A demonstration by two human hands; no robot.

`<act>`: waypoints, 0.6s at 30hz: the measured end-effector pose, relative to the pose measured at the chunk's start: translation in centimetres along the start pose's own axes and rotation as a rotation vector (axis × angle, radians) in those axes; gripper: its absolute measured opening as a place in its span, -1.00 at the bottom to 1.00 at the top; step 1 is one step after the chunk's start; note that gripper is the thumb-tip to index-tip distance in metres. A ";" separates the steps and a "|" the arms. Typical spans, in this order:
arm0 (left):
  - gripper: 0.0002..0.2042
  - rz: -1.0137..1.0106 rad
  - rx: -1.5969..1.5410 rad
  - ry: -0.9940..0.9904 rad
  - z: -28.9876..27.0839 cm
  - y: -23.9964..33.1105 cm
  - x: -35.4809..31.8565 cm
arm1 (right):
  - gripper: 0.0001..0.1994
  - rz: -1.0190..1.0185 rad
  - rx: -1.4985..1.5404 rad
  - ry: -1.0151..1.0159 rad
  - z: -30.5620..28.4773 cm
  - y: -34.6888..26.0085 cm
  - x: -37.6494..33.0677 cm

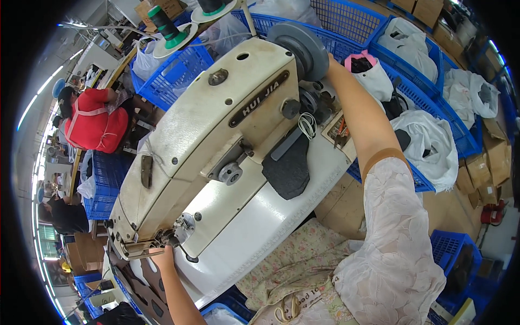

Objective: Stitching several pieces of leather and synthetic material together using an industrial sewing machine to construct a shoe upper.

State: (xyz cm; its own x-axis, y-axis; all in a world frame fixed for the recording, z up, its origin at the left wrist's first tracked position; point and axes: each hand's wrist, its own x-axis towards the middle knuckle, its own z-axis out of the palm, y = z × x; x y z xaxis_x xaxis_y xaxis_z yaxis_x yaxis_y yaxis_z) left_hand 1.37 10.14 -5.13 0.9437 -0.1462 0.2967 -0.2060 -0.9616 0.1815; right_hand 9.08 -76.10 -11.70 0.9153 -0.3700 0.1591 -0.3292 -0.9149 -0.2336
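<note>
A cream sewing machine (216,103) with a long arm stands slantwise on a white table. My left hand (162,257) is at its needle end, close beside the presser foot (168,237). The fingers are bent together there, partly covered by the machine head; what they hold, if anything, I cannot make out. At the far end, my right hand (332,66) touches the rim of the grey handwheel (303,51), its fingers out of sight behind the wheel. Dark brown cut pieces (142,281) lie beside and below my left hand.
A black flat piece (290,170) lies on the white table (244,230) near a coil of white cord (307,125). Orange-handled snips (341,131) sit in a small tray. Blue crates (346,21) with white bags stand behind and right. A person in red (95,119) is at left.
</note>
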 end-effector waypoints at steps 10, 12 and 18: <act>-0.72 -0.144 0.105 -0.122 -2.3 1.1 -0.9 | -0.15 0.208 0.571 0.307 -11.3 -7.9 -8.4; -0.80 0.339 0.453 0.012 0.6 -1.3 0.7 | -0.18 0.306 0.271 0.671 -13.6 -2.7 -11.7; -0.84 -0.105 0.105 0.424 -7.2 0.6 3.3 | -0.57 0.207 0.946 0.588 -20.6 -8.9 -24.8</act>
State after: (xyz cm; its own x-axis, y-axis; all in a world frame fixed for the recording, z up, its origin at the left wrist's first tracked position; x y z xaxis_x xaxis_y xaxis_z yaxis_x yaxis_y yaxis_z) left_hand 2.48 10.71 2.71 0.7643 0.0404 0.6436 -0.0669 -0.9877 0.1415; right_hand -15.49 -62.10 6.16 0.5303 -0.7471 0.4008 0.0743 -0.4300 -0.8998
